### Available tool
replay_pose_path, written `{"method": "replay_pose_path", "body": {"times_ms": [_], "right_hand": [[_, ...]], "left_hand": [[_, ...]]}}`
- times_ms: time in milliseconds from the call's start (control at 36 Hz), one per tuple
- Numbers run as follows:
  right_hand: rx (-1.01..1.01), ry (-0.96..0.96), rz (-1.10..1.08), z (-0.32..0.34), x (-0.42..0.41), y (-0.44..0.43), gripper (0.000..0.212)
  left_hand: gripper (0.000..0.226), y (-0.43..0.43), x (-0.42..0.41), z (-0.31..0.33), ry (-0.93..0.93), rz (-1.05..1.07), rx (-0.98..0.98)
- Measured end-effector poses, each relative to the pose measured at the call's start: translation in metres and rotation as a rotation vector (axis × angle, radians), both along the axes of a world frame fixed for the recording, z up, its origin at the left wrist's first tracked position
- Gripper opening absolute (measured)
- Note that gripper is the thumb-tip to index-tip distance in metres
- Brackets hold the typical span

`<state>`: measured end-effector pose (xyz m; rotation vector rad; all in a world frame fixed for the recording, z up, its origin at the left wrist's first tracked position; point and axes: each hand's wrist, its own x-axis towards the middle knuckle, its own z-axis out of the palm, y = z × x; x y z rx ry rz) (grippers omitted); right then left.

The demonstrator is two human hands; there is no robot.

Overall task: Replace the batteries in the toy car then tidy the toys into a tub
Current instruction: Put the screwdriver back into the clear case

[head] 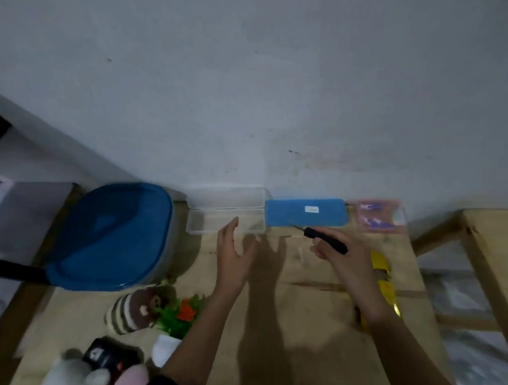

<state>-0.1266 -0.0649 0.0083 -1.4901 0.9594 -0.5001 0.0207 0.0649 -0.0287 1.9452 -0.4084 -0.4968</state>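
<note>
My right hand grips a black-handled screwdriver, its thin tip pointing left toward a blue lid at the wall. The yellow toy car lies on the wooden table just right of that hand, partly hidden by my wrist. My left hand hovers open with straight fingers near a clear plastic tray. A large tub with a blue lid stands at the left. A striped plush toy and a green plastic plant lie in front of it.
A pinkish packet leans by the wall at the back right. A black toy and a white and pink plush sit at the near left edge. A wooden frame stands to the right of the table.
</note>
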Motion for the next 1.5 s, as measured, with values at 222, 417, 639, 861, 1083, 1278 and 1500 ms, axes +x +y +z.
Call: {"method": "replay_pose_path", "body": {"times_ms": [222,417,639,861,1083,1278,1500], "right_hand": [[-0.083,0.107,0.279,-0.026,0.096,0.017,0.027],[-0.245,0.270,0.373,-0.044,0.145,0.017,0.027],[-0.348,0.403,0.478,-0.054,0.176,0.016,0.028],[-0.454,0.419,0.502,-0.063,0.187,0.019,0.031],[-0.767,0.226,0.208,-0.060,0.177,0.027,0.030],[-0.868,0.371,0.167,-0.053,0.172,0.025,0.053],[-0.899,0.472,0.155,-0.044,0.176,0.025,0.034]], "left_hand": [[0.095,0.025,0.066,-0.024,-0.002,0.154,0.253],[0.108,0.024,0.088,-0.042,0.090,0.102,0.213],[0.104,0.024,0.099,-0.050,0.151,0.093,0.115],[0.100,0.024,0.101,-0.043,0.165,0.130,0.062],[0.104,0.022,0.102,-0.038,0.167,0.151,0.095],[0.105,0.019,0.103,-0.038,0.173,0.171,0.099],[0.108,0.013,0.106,-0.037,0.202,0.179,0.117]]}}
